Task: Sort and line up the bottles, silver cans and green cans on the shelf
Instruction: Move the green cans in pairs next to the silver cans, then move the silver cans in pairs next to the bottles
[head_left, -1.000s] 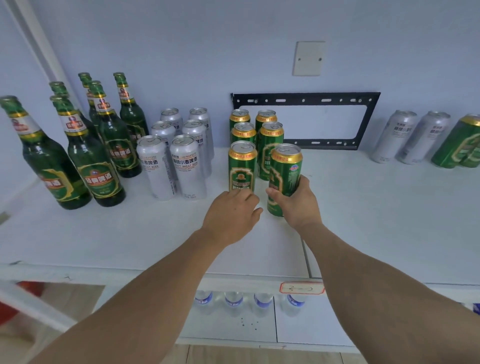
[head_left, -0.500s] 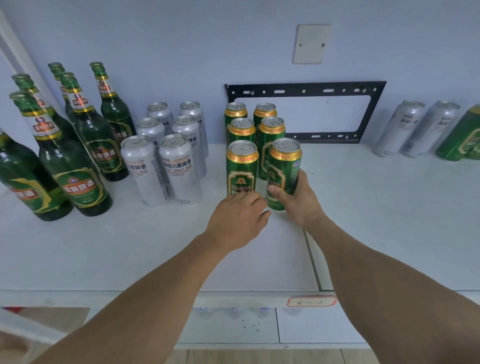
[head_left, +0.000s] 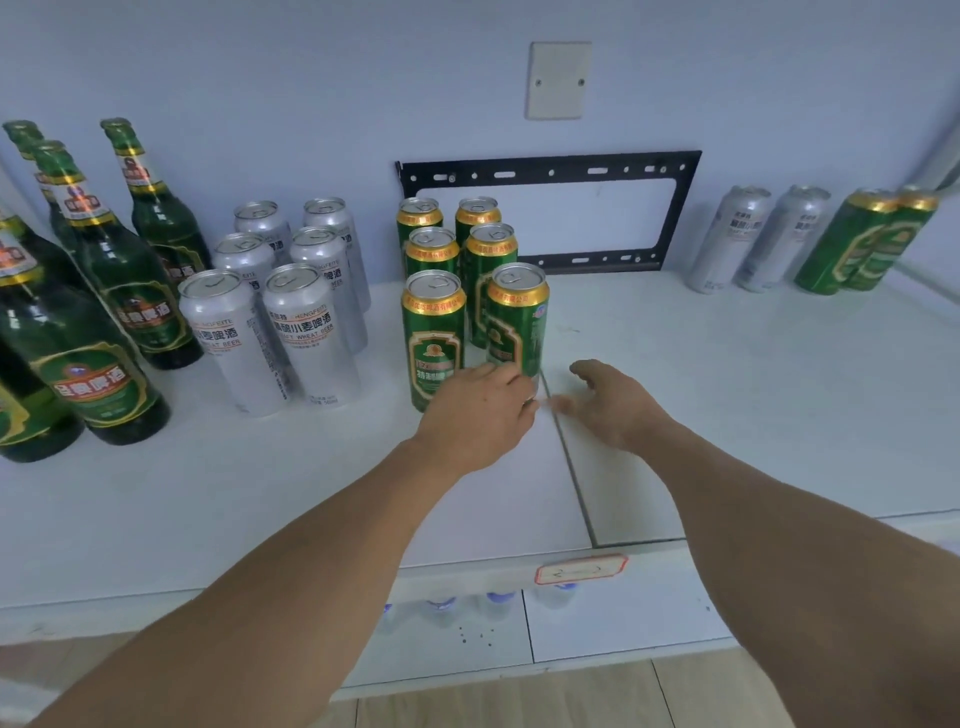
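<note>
Several green cans stand in two rows mid-shelf; the front pair are a left can (head_left: 434, 338) and a right can (head_left: 516, 319). My left hand (head_left: 478, 410) rests against the bases of that front pair, fingers loosely bent, holding nothing. My right hand (head_left: 610, 402) hovers open just right of the right can, blurred, not touching it. Several silver cans (head_left: 306, 332) stand in two rows left of the green ones. Green bottles (head_left: 109, 291) are grouped at the far left. Two silver cans (head_left: 727, 239) and two green cans (head_left: 857, 244) stand at the far right.
A white shelf (head_left: 727, 405) with a seam running front to back beside my right hand. A black metal bracket (head_left: 675, 218) leans on the wall behind the green cans. A red-edged label (head_left: 581, 569) sits on the shelf's front edge; water bottle caps show below.
My right hand has let go of the front right green can and pulled back to the right. The left hand stays at the cans' bases. The view shifted left.
</note>
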